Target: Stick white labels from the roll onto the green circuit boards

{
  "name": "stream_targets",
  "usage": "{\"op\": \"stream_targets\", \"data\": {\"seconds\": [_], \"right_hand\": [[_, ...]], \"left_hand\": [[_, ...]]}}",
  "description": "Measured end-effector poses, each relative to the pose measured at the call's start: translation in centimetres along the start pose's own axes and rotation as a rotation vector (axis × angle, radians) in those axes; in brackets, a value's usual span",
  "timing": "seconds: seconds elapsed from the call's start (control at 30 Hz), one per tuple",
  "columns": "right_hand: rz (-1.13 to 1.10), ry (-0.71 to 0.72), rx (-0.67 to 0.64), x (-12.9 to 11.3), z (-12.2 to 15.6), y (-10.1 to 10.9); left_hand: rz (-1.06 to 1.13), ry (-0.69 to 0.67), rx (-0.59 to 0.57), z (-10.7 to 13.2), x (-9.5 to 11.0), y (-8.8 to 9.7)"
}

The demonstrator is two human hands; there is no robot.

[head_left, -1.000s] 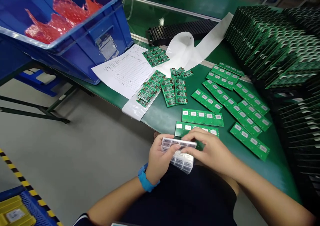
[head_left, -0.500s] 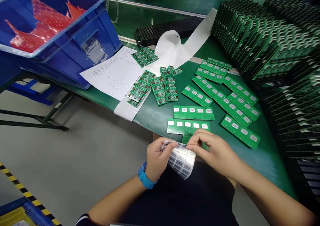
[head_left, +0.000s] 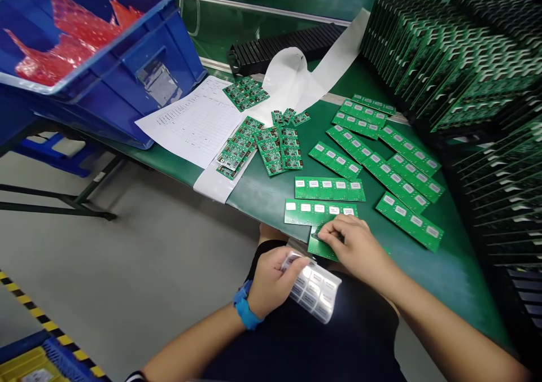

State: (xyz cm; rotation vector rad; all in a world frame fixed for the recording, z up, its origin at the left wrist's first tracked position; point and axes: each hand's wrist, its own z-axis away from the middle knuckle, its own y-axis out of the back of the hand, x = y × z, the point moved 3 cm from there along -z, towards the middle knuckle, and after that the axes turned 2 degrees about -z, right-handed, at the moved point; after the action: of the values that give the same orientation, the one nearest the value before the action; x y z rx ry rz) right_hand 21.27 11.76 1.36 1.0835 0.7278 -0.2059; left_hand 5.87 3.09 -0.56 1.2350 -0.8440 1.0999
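Observation:
My left hand (head_left: 271, 283), with a blue wristband, is closed on a sheet of small white labels (head_left: 315, 293) held above my lap. My right hand (head_left: 353, 246) rests on a green circuit-board strip (head_left: 322, 247) at the table's near edge, its fingertips pinched and pressing at the strip's left end. I cannot make out whether a label is under the fingers. Just beyond lie two more green strips (head_left: 319, 211) with white labels stuck along them.
Several labelled strips (head_left: 396, 173) lie spread to the right. Smaller boards (head_left: 275, 148) sit by a printed paper (head_left: 197, 119). A blue crate (head_left: 105, 71) with red wrap stands at left. Black racks of boards (head_left: 444, 55) fill the right side. Another person's arm is at the top.
My right hand has left the label sheet and moved forward onto the nearest green strip. My left hand has dropped slightly toward my lap with the sheet.

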Motion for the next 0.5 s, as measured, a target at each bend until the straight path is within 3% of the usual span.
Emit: {"op": "stream_targets", "data": {"seconds": [0.3, 0.5], "right_hand": [[0.129, 0.069, 0.094, -0.2, 0.3, -0.8], [0.231, 0.21, 0.269, -0.2, 1.3, -0.3]], "left_hand": [[0.066, 0.083, -0.09, -0.2, -0.5, -0.7], [0.063, 0.092, -0.111, 0.0, -0.7, -0.8]]}}
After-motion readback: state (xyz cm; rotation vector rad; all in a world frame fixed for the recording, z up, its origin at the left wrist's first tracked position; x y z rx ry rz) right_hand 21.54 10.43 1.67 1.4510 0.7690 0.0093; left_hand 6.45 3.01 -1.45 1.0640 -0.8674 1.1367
